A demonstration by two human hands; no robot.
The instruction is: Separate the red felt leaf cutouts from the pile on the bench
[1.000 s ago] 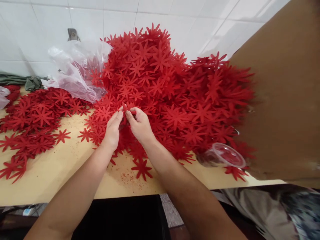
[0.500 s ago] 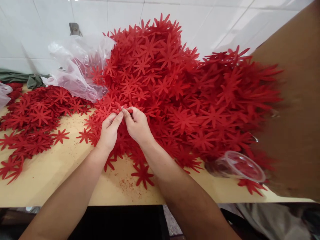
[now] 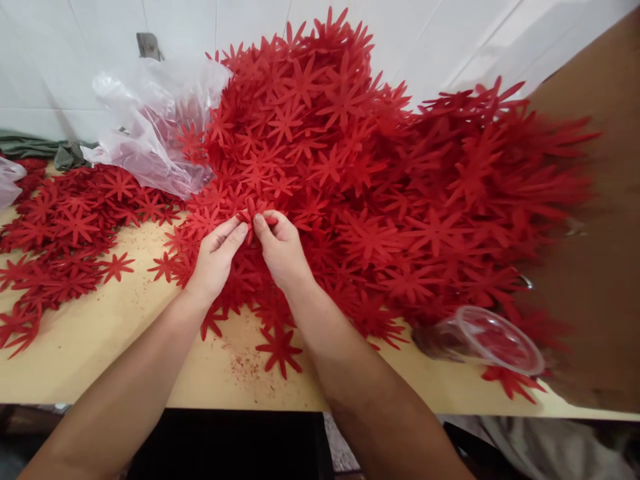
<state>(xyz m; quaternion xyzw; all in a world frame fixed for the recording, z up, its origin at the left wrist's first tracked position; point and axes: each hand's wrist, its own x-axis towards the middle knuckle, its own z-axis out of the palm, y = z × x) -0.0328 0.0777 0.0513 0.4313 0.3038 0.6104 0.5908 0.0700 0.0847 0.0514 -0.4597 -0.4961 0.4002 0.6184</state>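
Note:
Between my two hands is a red star-shaped flower cutout (image 3: 251, 211) with narrow petals. My left hand (image 3: 219, 250) pinches its left side between thumb and fingers. On the other side, my right hand (image 3: 281, 248) grips it with the thumb on top and fingers curled beneath. Part of the cutout is hidden by my fingers. Right behind and around my hands rises a large heap of the same red flower cutouts (image 3: 345, 173). A single cutout (image 3: 280, 349) lies on the table below my right wrist.
A smaller pile of red cutouts (image 3: 75, 227) covers the table (image 3: 135, 320) on the left. Behind it sits a clear plastic bag (image 3: 150, 127). A transparent plastic cup (image 3: 480, 337) lies on its side at the right, by a brown cardboard panel (image 3: 595, 280). Red crumbs dot the tabletop.
My hands have drawn slightly apart, and more of the held flower cutout shows between them. The camera view has shifted a little.

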